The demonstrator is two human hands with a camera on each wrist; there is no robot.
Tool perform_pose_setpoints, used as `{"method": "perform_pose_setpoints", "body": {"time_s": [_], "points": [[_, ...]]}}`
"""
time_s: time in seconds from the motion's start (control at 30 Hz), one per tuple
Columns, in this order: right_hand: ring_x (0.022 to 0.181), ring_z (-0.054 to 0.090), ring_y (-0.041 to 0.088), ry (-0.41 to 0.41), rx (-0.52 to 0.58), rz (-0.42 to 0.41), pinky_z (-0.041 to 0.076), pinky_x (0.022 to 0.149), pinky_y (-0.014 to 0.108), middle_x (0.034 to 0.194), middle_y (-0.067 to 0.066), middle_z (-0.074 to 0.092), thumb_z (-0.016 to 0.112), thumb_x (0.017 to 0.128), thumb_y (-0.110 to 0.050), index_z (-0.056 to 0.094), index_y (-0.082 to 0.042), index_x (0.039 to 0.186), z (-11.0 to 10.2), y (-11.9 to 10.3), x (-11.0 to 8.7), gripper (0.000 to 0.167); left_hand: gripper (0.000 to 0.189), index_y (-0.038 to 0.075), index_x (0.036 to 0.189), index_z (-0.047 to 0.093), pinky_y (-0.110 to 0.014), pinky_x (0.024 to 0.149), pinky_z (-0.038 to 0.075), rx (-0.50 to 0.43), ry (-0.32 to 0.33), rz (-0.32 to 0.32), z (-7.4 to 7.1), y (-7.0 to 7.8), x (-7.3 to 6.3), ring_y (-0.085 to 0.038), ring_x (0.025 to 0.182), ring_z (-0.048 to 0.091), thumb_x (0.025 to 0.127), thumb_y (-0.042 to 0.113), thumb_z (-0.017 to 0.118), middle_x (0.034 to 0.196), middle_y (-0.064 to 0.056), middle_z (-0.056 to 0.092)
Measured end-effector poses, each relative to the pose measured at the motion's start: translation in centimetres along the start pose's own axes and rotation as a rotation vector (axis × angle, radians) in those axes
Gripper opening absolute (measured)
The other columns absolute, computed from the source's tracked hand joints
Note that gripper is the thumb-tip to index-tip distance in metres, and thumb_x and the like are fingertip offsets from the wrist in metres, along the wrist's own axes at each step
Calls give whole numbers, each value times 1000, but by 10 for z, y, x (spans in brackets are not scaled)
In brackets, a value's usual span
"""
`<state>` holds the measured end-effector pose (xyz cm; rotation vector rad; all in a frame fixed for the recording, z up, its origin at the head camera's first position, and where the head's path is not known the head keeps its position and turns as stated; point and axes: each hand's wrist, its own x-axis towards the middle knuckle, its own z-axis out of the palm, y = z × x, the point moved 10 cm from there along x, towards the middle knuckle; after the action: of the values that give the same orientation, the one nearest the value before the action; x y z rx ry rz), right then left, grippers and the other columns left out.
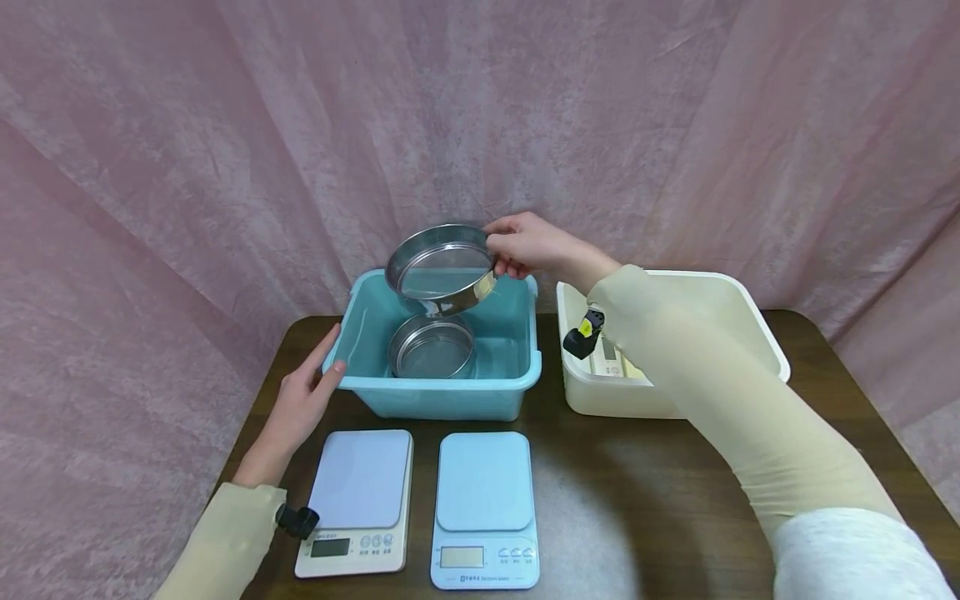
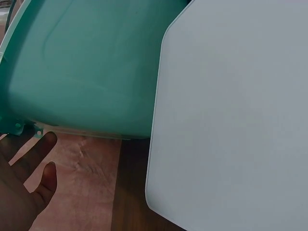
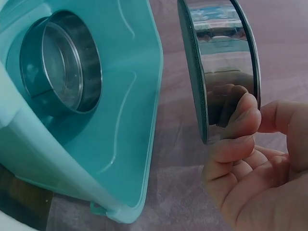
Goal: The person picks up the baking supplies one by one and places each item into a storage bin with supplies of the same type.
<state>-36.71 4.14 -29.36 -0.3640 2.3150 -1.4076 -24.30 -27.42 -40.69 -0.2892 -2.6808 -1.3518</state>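
Observation:
My right hand point(image 1: 527, 244) pinches the rim of a round metal sieve point(image 1: 480, 289), raised above the teal tub point(image 1: 442, 398). The held sieve point(image 3: 226, 62) shows its shiny side wall in the right wrist view, thumb and fingers at its edge. Inside the tub lies a second metal sieve point(image 1: 432, 348), also seen from above in the right wrist view. At the tub's left rim, my left hand point(image 1: 302, 392) rests with its fingers extended along the outside. In the left wrist view the left hand point(image 2: 21, 173) shows spread fingers beside the tub's handle end.
A white kitchen scale point(image 1: 362, 479) and a light blue kitchen scale point(image 1: 484, 483) lie in front of the tub on the dark wooden table point(image 1: 600, 500). To the right stands a cream tub point(image 1: 622, 398) with a scale partly hidden behind my forearm. A pink curtain point(image 1: 480, 108) hangs behind.

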Motion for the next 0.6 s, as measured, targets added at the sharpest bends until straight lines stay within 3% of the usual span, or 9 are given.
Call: {"method": "perform_pose_setpoints", "body": {"time_s": [0.6], "points": [[54, 54, 10, -88, 21, 40, 45, 52, 23, 70, 3, 64, 48, 104, -11, 42, -4, 158, 30, 4, 21, 55, 60, 27, 167, 27, -62, 101, 47, 27, 5, -4, -3, 1, -2, -40, 136, 51, 111, 29, 51, 162, -18, 42]]}}
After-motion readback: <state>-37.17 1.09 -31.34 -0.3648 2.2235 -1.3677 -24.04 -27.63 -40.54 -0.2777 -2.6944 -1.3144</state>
